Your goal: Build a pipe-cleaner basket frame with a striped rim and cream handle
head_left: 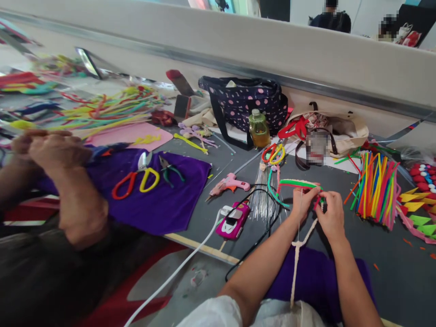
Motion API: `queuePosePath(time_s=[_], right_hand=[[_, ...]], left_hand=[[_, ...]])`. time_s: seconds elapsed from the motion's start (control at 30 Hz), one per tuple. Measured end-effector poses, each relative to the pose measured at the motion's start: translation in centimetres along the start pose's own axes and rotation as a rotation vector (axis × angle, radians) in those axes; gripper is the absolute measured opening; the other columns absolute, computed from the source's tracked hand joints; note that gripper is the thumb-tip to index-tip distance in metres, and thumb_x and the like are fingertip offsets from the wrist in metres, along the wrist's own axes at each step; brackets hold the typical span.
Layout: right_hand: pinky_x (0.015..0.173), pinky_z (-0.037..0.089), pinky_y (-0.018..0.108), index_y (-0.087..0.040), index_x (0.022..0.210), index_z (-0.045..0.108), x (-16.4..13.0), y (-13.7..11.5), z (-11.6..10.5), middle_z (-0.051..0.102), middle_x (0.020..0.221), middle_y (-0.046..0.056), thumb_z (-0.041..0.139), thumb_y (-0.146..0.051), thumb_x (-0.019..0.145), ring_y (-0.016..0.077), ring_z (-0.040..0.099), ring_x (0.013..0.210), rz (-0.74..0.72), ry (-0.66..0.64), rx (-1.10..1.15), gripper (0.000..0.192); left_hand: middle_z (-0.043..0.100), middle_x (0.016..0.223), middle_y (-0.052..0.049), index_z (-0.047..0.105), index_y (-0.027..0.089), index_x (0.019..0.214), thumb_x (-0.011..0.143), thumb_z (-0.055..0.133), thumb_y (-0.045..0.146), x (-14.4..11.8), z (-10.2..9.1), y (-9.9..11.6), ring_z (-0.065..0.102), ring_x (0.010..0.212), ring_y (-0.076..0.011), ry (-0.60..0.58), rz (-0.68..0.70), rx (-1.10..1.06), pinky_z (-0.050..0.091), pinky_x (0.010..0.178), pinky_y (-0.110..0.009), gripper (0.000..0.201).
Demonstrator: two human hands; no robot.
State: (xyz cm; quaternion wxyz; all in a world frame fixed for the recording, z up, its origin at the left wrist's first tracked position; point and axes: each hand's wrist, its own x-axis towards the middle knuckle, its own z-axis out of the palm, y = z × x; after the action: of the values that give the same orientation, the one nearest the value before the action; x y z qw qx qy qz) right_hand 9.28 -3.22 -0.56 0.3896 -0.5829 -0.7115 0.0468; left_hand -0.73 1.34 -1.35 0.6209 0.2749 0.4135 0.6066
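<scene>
Over the dark table, my left hand is closed on a strip of green, pink and white pipe cleaners, which sticks out to the left of the fingers. My right hand pinches its other end close by, where small pink and green pieces show between the hands. A knotted cream cord hangs in front of my body, its upper part passing beside the right hand. Beneath my forearms lies a purple cloth.
Left of my hands are a pink glue gun, a magenta car-shaped power strip with cables, and thin wires. A pipe cleaner bundle lies right. Red-and-yellow scissors rest near a co-worker's hands. Bags stand behind.
</scene>
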Motion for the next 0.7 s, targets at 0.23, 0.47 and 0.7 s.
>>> queuePosePath(time_s=[0.23, 0.47, 0.7], right_hand=[[0.079, 0.044, 0.032, -0.023, 0.087, 0.062, -0.08, -0.24, -0.36, 0.059, 0.092, 0.007, 0.054, -0.023, 0.087, 0.0192, 0.054, 0.090, -0.076, 0.184, -0.042, 0.008], [0.079, 0.044, 0.033, -0.021, 0.084, 0.058, -0.12, -0.60, -0.57, 0.064, 0.086, 0.006, 0.050, -0.035, 0.089, 0.0189, 0.059, 0.084, 0.187, 0.246, 0.182, 0.017], [0.065, 0.044, 0.028, -0.019, 0.076, 0.059, 0.08, -0.18, 0.01, 0.061, 0.070, 0.001, 0.063, -0.043, 0.077, 0.0151, 0.056, 0.066, 0.567, 0.291, 0.571, 0.025]], left_hand=[[0.067, 0.067, -0.005, 0.072, 0.011, 0.078, 0.058, 0.077, 0.030, -0.20, 0.30, 0.01, 0.060, 0.061, -0.0141, -0.016, 0.004, -0.029, 0.047, 0.060, -0.025, 0.028], [0.069, 0.069, -0.006, 0.072, 0.012, 0.078, 0.058, 0.079, 0.030, -0.52, 0.37, 0.14, 0.062, 0.062, -0.0153, -0.054, -0.005, -0.044, 0.050, 0.066, -0.029, 0.028], [0.069, 0.070, -0.006, 0.072, 0.013, 0.079, 0.058, 0.080, 0.032, -0.64, 0.35, 0.11, 0.064, 0.064, -0.0162, -0.067, 0.003, -0.057, 0.051, 0.070, -0.031, 0.030]])
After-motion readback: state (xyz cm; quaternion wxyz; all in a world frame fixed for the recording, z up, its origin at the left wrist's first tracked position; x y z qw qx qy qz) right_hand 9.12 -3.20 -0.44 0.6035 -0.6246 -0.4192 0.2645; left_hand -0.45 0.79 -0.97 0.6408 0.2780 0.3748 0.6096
